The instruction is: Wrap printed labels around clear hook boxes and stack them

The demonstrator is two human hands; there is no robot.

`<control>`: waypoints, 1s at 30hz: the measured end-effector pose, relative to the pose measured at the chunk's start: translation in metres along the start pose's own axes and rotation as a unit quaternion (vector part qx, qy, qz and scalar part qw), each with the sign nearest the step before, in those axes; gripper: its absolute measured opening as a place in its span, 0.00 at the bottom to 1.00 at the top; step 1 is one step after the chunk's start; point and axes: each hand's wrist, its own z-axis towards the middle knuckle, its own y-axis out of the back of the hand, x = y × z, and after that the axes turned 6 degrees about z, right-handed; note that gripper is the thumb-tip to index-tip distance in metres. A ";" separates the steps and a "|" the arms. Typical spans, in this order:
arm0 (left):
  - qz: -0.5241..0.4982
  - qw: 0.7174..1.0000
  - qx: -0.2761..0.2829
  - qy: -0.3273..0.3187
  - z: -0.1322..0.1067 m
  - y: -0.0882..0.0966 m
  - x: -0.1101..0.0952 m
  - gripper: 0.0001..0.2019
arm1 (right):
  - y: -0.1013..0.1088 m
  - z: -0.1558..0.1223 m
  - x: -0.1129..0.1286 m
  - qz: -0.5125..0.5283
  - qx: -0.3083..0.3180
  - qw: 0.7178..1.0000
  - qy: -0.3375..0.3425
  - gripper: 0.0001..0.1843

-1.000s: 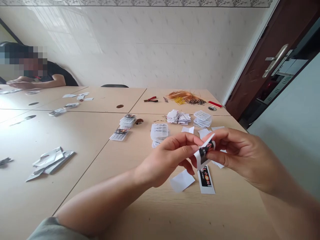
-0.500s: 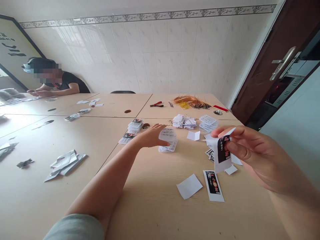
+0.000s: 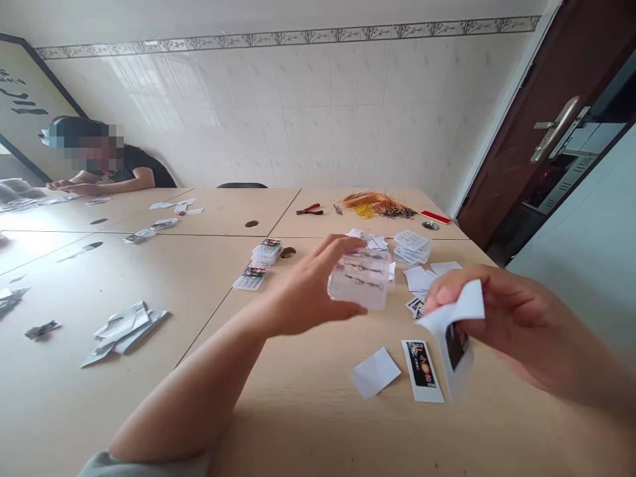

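Observation:
My left hand (image 3: 318,285) is closed on a clear plastic box (image 3: 362,279) and holds it above the middle of the table. Rows of small dark wire-like pieces show through the lid. Over the table's right side my right hand (image 3: 501,318) pinches a bent sticker sheet (image 3: 454,331), white with a black printed label. A similar flat sticker sheet (image 3: 423,371) lies below it. Left of that rests a blank white paper square (image 3: 375,372). Two small stacks of labelled clear boxes (image 3: 267,252) stand beyond my left wrist.
More clear boxes (image 3: 412,246) and folded papers (image 3: 420,279) lie at the right. Red-handled pliers (image 3: 310,209) and a bundle of copper-coloured strands (image 3: 380,203) are farther back. Silver packets (image 3: 126,331) lie at left. A person in a dark shirt (image 3: 144,165) sits at the far left.
My left hand has taken hold of a clear box and brought it up and to the right. In my right hand the sticker sheet has turned and bent over.

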 end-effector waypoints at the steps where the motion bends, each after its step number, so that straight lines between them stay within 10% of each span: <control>1: -0.016 0.999 -0.009 -0.047 -0.006 0.000 -0.007 0.38 | -0.001 -0.001 0.003 -0.013 0.012 1.000 0.002 0.06; 4: -0.063 0.988 -0.044 -0.135 -0.018 0.001 -0.020 0.37 | -0.003 -0.005 0.011 -0.061 0.038 0.997 0.014 0.04; 14: -0.168 0.973 -0.065 -0.141 -0.022 -0.007 -0.023 0.38 | -0.017 -0.012 0.007 -0.091 0.064 0.993 0.043 0.05; 30: -0.236 0.939 0.098 -0.229 -0.011 -0.019 -0.017 0.47 | -0.026 -0.013 0.007 -0.085 0.076 0.989 0.096 0.10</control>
